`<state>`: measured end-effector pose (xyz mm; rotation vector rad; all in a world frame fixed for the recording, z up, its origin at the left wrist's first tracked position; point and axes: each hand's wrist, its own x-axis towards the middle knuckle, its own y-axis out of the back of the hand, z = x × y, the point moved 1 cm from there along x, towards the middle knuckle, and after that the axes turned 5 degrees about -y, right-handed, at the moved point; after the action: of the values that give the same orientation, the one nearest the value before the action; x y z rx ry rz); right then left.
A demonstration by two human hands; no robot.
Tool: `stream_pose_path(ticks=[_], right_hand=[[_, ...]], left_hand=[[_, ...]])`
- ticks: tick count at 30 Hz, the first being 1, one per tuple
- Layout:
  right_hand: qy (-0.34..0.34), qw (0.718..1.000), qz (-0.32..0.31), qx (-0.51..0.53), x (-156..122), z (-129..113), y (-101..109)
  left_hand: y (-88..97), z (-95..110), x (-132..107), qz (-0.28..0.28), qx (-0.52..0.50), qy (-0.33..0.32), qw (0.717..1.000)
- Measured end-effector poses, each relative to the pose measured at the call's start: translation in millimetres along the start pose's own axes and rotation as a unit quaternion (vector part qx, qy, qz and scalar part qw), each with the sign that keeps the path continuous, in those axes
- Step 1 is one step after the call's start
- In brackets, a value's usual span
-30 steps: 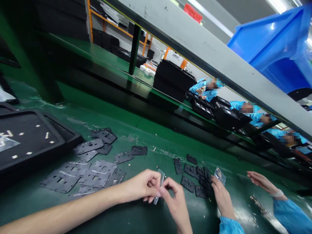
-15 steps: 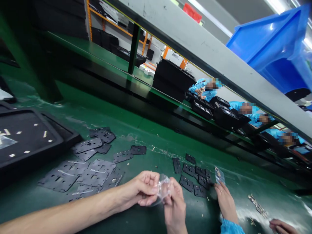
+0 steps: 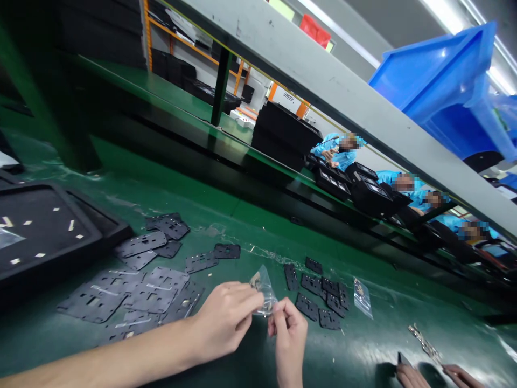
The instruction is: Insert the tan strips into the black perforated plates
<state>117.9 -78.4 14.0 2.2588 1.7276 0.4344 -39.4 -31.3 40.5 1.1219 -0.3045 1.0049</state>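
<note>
A small clear plastic bag [image 3: 264, 280] stands up between my two hands, with small light bits showing inside it. My left hand [image 3: 228, 318] comes in from the left, its bent fingers closed against the bag's near left side; some fingertips are hidden. My right hand [image 3: 288, 328] pinches the bag's lower right corner between thumb and fingers. To the right of my right hand lies a group of small black plates [image 3: 329, 293]. Larger dark plates [image 3: 155, 288] with cut-outs are spread beyond my left forearm.
A second clear bag [image 3: 362, 297] lies on the green table [image 3: 250, 366]. A co-worker's hands [image 3: 412, 375] are at the lower right, beside a strip of metal parts [image 3: 424, 343]. Black trays [image 3: 92, 231] with scattered bits stand at left. A grey beam [image 3: 307, 70] crosses above.
The bag has risen upright and my left hand has turned over, its back now uppermost. The co-worker's hand has let go of the second bag and moved down to the right.
</note>
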Motion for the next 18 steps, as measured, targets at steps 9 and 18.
stream_pose_path(ticks=[9,18], right_hand=[[0.262,0.946,-0.003,-0.191,-7,-11,-19],[0.12,0.973,0.166,-0.103,4,-15,3]], left_hand=[[-1.8,-10,2,-0.124,0.009,0.12,0.985],[-14.5,-25,4,-0.021,-0.466,0.337,0.818]])
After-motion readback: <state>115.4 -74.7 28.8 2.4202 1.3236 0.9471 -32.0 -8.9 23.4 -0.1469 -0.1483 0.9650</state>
